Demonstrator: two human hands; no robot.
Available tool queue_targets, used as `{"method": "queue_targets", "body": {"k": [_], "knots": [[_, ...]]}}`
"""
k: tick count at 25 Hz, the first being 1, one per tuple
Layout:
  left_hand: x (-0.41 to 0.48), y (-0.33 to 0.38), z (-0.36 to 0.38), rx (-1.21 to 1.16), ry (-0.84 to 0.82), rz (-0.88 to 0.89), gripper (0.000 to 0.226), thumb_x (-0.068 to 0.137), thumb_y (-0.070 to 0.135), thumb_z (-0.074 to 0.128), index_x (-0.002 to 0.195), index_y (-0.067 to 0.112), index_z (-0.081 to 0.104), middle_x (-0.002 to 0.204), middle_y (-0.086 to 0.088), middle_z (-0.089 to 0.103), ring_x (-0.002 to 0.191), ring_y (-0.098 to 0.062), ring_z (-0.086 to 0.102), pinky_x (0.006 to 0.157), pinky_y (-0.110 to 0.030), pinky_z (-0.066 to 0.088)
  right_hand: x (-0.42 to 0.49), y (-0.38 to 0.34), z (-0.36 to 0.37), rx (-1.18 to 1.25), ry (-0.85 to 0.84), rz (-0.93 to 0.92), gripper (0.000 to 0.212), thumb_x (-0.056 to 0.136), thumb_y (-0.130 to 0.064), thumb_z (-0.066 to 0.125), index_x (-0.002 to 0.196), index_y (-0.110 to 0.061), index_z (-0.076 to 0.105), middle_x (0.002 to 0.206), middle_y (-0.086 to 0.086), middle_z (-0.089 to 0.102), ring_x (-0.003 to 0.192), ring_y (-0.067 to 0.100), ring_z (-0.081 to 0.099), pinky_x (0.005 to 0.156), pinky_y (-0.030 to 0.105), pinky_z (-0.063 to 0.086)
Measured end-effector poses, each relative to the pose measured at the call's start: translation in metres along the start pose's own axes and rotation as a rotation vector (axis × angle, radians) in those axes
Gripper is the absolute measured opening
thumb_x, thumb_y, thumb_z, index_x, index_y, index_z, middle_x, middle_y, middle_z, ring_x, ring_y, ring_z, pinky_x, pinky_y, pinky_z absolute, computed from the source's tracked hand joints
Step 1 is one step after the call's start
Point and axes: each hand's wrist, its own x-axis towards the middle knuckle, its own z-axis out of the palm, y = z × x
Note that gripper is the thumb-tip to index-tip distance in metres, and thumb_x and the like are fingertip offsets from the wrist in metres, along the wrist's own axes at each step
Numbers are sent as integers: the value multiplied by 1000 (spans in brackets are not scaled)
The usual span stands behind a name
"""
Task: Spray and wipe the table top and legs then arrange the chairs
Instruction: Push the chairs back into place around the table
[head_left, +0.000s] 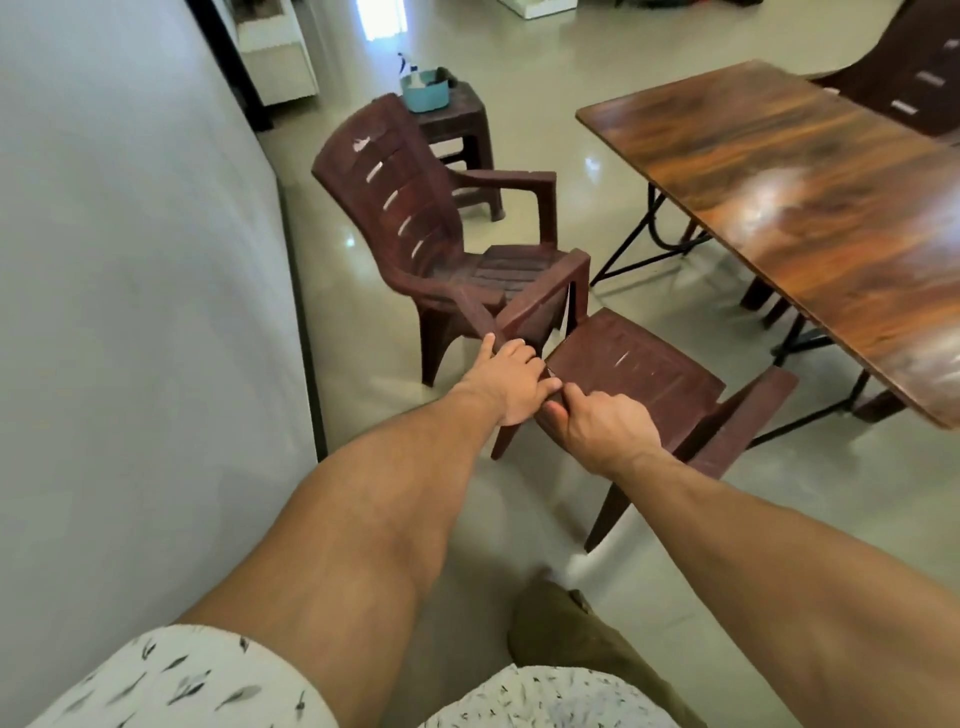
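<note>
**Q:** Left edge of the frame?
**Me:** A pale wall (130, 260), from the upper left down to the lower left.

**Q:** Your left hand?
**Me:** My left hand (511, 382) is mid-frame, fingers curled over the near armrest of the first chair (441, 234) in a full grip. That brown chair stands at centre, beside the wall, seat turned toward the right.

**Q:** Behind it?
**Me:** At upper centre is a brown stool (467, 130) carrying a teal caddy (425, 96). A spray bottle (410, 73) stands in it, too blurred to say more.

**Q:** Right hand?
**Me:** My right hand (597, 431) is just right of the left, nearly touching it. Its fingers are wrapped round the top edge of the second chair (639, 364) at the backrest. This chair sits right of centre, back toward me, close against the first chair's armrest.

**Q:** The table?
**Me:** The table (831, 208) fills the right side of the frame — glossy wooden top, black metal legs beneath. A third chair (914, 67) shows in the upper right corner, beyond the table.
</note>
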Motion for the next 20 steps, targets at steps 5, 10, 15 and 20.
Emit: {"method": "queue_targets", "body": {"k": [5,10,15,20], "knots": [[68,-21,-8,40,-49,141,60,110,47,34,161,16,32,170,-7,26,160,-24,11,129,-54,4,46,36,13,-29,-22,86,54,100,-66,12,106,-25,47,83,3,65,69,28,65,65,43,57],[142,-18,-39,99,-44,274,60,109,44,40,162,17,30,169,-7,27,158,-25,16,129,-53,6,92,81,7,-69,-24,184,54,99,-65,11,114,-26,47,90,3,66,74,28,66,65,40,56],[207,-25,-75,242,-189,372,60,109,51,35,159,19,36,165,-11,36,154,-30,28,128,-55,6,121,91,4,-61,10,303,56,98,-66,14,113,-25,50,94,4,68,79,33,68,60,35,43],[256,-51,-95,336,-289,490,66,106,61,34,157,20,38,160,-12,41,151,-32,33,124,-54,16,151,75,7,-30,-12,488,54,96,-71,12,97,-25,42,91,4,68,79,31,67,62,38,46]]}}
